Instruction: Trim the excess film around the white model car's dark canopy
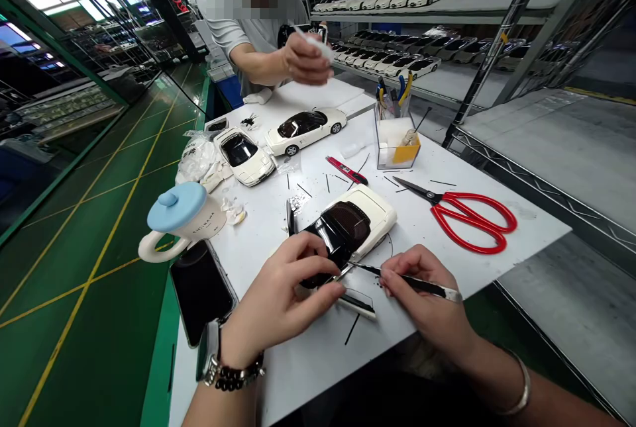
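Head cam: model car [348,223] lies ahead, long axis near-L to far-R; my L hand [285,291] nearer, fingers apart; R hand [431,311] pinches slim tool [431,287].

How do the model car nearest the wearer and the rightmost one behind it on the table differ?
The near car has a door standing out from its side; the far car shows its visible door shut. The left hand is at the near car, where tweezers in the right hand point; no hand touches the far car. Both have whitish bodies and dark windows.
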`<state>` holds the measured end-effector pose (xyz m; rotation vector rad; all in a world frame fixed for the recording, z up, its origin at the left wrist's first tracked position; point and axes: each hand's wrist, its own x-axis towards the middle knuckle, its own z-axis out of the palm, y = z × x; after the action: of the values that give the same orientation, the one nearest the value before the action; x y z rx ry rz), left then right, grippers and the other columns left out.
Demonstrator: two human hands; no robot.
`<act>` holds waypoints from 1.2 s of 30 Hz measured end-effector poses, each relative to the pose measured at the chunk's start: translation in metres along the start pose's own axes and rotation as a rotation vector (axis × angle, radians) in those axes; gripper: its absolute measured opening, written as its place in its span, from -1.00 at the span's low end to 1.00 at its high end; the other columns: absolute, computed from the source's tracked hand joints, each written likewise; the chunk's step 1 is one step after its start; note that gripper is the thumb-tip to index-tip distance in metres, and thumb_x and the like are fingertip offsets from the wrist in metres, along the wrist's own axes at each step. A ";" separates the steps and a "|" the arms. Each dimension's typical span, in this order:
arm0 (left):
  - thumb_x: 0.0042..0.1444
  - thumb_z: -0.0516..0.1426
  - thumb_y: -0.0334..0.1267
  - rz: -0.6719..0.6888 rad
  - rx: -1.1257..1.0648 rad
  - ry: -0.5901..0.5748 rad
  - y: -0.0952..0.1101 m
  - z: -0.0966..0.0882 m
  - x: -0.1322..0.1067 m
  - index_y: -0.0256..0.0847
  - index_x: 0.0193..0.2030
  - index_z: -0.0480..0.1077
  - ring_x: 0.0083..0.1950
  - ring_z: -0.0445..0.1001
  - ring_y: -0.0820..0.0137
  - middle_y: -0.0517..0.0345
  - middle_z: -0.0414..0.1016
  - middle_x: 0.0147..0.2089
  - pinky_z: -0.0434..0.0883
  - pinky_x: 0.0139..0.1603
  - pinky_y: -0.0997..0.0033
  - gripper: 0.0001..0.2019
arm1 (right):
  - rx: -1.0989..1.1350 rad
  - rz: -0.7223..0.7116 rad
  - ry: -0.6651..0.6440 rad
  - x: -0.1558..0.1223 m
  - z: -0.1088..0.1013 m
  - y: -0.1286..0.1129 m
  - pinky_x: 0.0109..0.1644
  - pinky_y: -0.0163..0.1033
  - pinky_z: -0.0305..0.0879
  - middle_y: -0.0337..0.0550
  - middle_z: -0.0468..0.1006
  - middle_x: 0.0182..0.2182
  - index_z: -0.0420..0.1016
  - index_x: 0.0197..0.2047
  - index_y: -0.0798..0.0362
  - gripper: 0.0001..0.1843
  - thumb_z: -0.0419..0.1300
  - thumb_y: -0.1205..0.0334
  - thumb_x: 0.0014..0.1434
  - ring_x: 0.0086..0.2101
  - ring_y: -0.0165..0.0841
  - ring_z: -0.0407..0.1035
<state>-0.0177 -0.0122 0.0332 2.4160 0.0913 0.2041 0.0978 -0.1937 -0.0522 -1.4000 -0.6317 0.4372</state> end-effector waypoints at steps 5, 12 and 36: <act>0.15 0.12 0.06 0.020 0.415 -0.032 0.008 0.009 0.000 -0.13 -0.19 0.53 0.00 0.30 0.15 -0.05 0.26 0.05 0.35 -0.02 0.06 -0.67 | -0.146 -0.125 0.007 -0.005 0.004 0.003 -0.36 -0.39 0.32 -0.24 0.46 -0.36 0.25 -0.35 0.01 -0.84 0.19 0.31 0.22 -0.37 -0.44 0.38; 0.11 0.05 0.25 -0.053 0.532 -0.100 0.012 0.013 0.000 -0.16 -0.26 0.55 -0.06 0.31 0.13 -0.06 0.26 0.06 0.39 -0.08 -0.02 -0.50 | -0.250 -0.239 0.000 -0.006 0.007 0.001 -0.39 -0.36 0.35 -0.21 0.47 -0.36 0.24 -0.33 0.01 -0.85 0.17 0.37 0.21 -0.35 -0.39 0.42; 0.08 0.12 0.18 -0.077 0.567 -0.066 0.012 0.021 -0.001 -0.17 -0.18 0.54 -0.02 0.28 0.08 -0.08 0.17 0.11 0.43 -0.08 -0.03 -0.55 | -0.193 -0.186 -0.056 -0.010 0.008 0.000 -0.40 -0.35 0.30 -0.27 0.40 -0.40 0.16 -0.31 -0.01 -0.81 0.14 0.38 0.21 -0.42 -0.44 0.35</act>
<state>-0.0147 -0.0350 0.0258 2.9733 0.2389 0.0664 0.0848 -0.1942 -0.0530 -1.4985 -0.8605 0.2735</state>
